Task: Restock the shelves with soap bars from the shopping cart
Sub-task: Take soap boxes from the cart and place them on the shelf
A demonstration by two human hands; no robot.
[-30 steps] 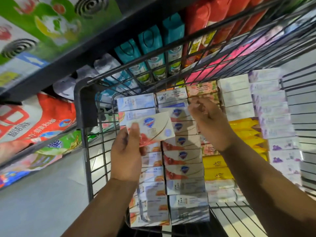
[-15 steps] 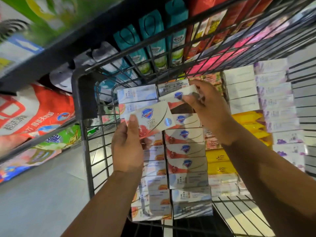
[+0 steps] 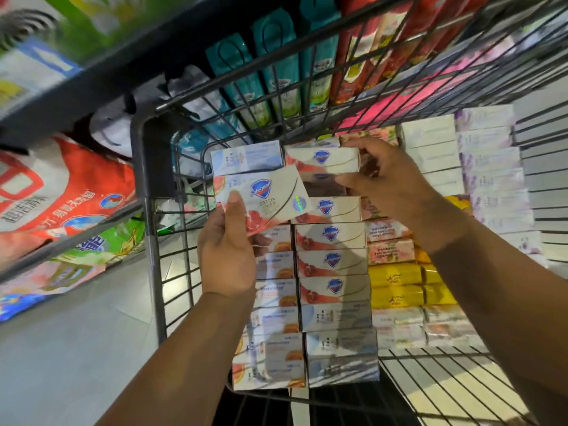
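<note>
Over the shopping cart [image 3: 144,186] your left hand [image 3: 227,253] holds one soap box [image 3: 270,198], with the thumb lying on its printed face and the fingers under it. Your right hand [image 3: 387,182] pinches a second box [image 3: 322,159] by its right end, just above the far end of the rows of soap boxes [image 3: 332,259] that fill the cart floor; a dark gap shows under it.

I judge these boxes light and stiff, because they are thin cardboard around a hard bar. The print looks glossy, so it may slip a little, and the corners can be crushed. Take each box across its two long sides or by its short ends, and do not squeeze the wide face.

On the box in your left hand you can read "Safeguard" on a blue shield and "DETOX" below it, beside a small round shiny sticker. The second box shows the same shield. Behind the cart, a red bag [image 3: 55,192] under the dark shelf [image 3: 92,84] carries Chinese writing, which I cannot read with certainty.
</note>
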